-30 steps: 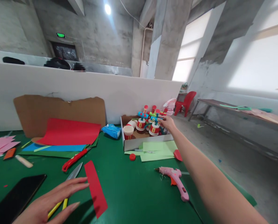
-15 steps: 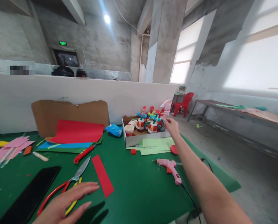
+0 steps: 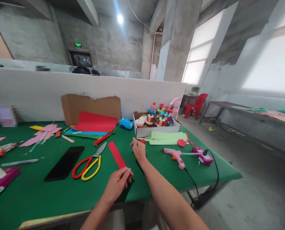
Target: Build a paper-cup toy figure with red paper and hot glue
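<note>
My left hand (image 3: 119,181) is closed, thumb against fingers, over the near end of a red paper strip (image 3: 116,154); whether it grips the strip is hidden. My right hand (image 3: 139,150) hovers over the green table with its fingers loosely bent and apart, nothing visible in them. Just behind it is a small red disc (image 3: 143,141). Red-and-yellow-handled scissors (image 3: 92,161) lie open-handled left of the strip. Further right rests a pink glue gun (image 3: 174,156). A white box (image 3: 158,130) holds several colourful paper-cup figures (image 3: 161,121).
A black phone (image 3: 65,163) lies at left, near a purple power strip (image 3: 4,187). A red-handled knife (image 3: 102,139), red paper (image 3: 96,122) and a blue packet (image 3: 126,123) lie behind. Light green paper (image 3: 167,138) lies before the box. The glue gun's cable runs to another purple socket block (image 3: 203,156).
My right hand has drawn back from the figures in the box towards the table's middle. My left hand has moved right, off the scissors to the strip's end, and its fingers have closed.
</note>
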The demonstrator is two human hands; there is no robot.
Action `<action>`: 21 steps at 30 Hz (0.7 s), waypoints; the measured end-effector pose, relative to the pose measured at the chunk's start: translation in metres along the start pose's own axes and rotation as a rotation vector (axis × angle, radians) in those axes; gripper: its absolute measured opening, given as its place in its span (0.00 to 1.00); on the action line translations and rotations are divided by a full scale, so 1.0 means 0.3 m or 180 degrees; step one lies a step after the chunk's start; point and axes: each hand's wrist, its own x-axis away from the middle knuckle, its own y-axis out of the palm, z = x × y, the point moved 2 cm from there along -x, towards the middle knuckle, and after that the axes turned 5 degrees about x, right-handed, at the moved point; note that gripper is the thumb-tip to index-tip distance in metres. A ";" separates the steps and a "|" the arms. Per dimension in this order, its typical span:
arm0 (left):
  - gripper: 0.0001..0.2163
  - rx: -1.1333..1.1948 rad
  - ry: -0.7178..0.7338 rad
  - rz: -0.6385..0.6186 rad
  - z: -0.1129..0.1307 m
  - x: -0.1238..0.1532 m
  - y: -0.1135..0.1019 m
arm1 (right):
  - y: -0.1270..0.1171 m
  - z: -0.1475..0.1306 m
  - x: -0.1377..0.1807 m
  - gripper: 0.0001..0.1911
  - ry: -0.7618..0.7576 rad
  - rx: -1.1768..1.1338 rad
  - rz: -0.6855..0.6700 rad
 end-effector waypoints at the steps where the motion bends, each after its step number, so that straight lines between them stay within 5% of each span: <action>1: 0.25 -0.0012 0.0012 -0.0012 0.000 0.000 0.000 | -0.001 0.008 0.001 0.29 -0.0075 0.0142 -0.0115; 8: 0.20 -0.0334 0.0159 -0.0135 0.001 -0.004 -0.002 | 0.031 -0.038 0.035 0.14 -0.0245 0.1209 -0.1237; 14: 0.18 -0.0538 0.0350 -0.0135 -0.002 0.015 0.006 | 0.076 -0.116 0.068 0.32 -0.0622 0.1922 -0.1671; 18: 0.16 -0.0946 0.0945 0.0176 0.059 0.037 -0.016 | 0.071 -0.104 0.042 0.27 -0.0565 0.1912 -0.1845; 21: 0.14 -0.1361 0.1510 0.0473 0.152 -0.025 -0.106 | 0.072 -0.089 0.027 0.24 -0.0546 0.1853 -0.1956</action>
